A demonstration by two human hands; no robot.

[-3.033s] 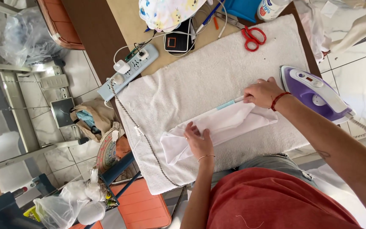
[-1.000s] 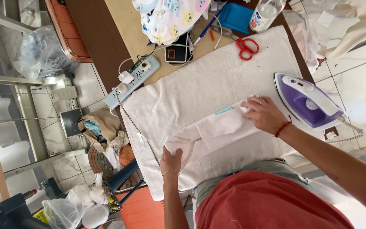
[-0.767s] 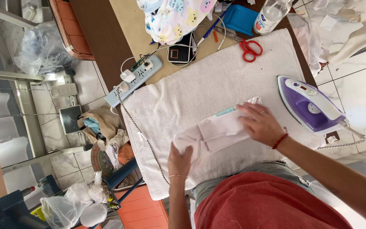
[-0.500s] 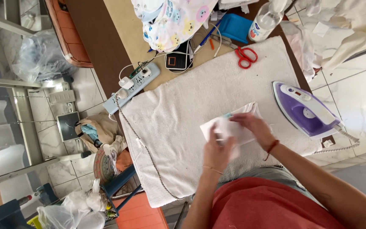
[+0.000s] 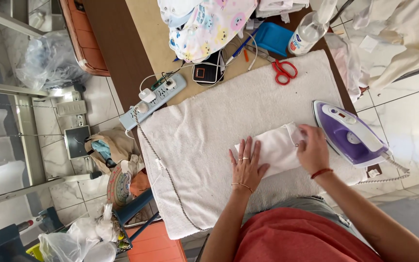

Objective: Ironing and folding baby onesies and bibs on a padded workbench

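Single head-worn view, looking steeply down at close range over the towel-covered brown wooden worktop [image 5: 122,53] and tiled floor [image 5: 100,99]

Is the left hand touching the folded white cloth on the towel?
Touching. In the head view the left hand lies flat with its fingers resting on the near end of the folded white cloth, no gap showing.

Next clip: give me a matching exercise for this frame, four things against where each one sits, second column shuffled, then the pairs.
Things:
1. left hand
2. right hand
3. purple iron
4. red-handled scissors

Places:
A. at the far edge of the white towel
B. pressed flat on the near end of the folded white cloth
C. just beyond the right hand
D. on the folded cloth's end nearest the iron

Pairs: 1-B, 2-D, 3-C, 4-A
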